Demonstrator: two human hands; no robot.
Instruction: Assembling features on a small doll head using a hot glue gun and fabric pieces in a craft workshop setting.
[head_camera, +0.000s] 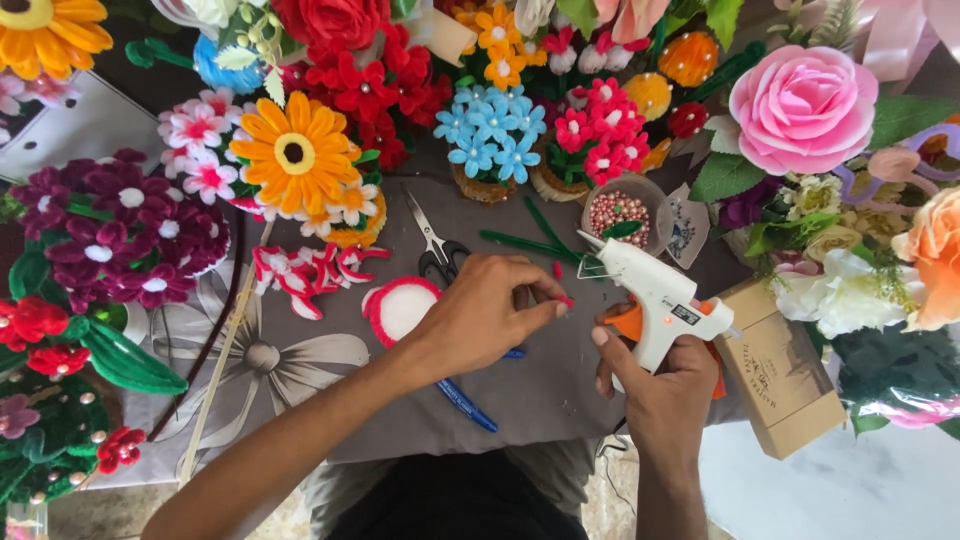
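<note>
My right hand (655, 385) grips a white glue gun (655, 295) with an orange trigger, its nozzle pointing up and left. My left hand (490, 315) pinches a small red fuzzy piece (563, 298) between thumb and fingers, just left of the nozzle. Under my left hand lies a blue pen (465, 405). A red-and-white round fuzzy piece (398, 310) rests on the grey cloth (545, 390) to the left of that hand.
Black-handled scissors (435, 245), green fuzzy stems (525, 243) and a clear bowl of pink beads (618, 212) lie beyond my hands. A brown cardboard box (785, 375) sits at right. Handmade flowers ring the table, including an orange daisy (295, 152) and a pink rose (803, 105).
</note>
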